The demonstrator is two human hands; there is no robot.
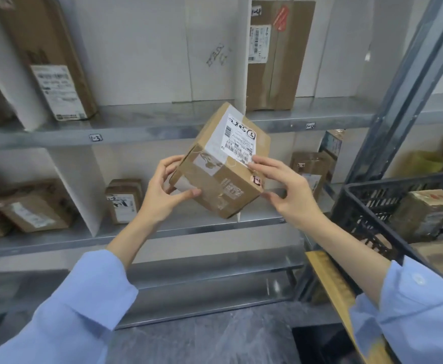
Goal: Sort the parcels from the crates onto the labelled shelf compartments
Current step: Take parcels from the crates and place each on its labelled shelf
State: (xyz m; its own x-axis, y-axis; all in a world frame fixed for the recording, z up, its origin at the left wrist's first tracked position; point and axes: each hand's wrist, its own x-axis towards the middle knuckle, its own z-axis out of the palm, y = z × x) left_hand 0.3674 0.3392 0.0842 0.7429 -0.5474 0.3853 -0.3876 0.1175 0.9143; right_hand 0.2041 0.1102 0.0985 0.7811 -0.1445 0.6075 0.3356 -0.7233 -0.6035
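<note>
A small brown cardboard parcel [221,164] with a white shipping label on top is held tilted in the air in front of the metal shelf [162,124]. My left hand [166,190] grips its lower left corner. My right hand [284,185] holds its right edge, fingers on the label. At the right stands a dark plastic crate [367,206] with another brown parcel [425,214] inside. Small tags [96,137] on the shelf edge mark the compartments.
White dividers [81,187] split the shelves into compartments. Tall parcels [275,56] stand on the upper level, at left [55,64] too. Smaller boxes [124,200] rest on the middle level. A grey upright post [404,88] rises at the right. A cardboard flap [333,287] lies under my right forearm.
</note>
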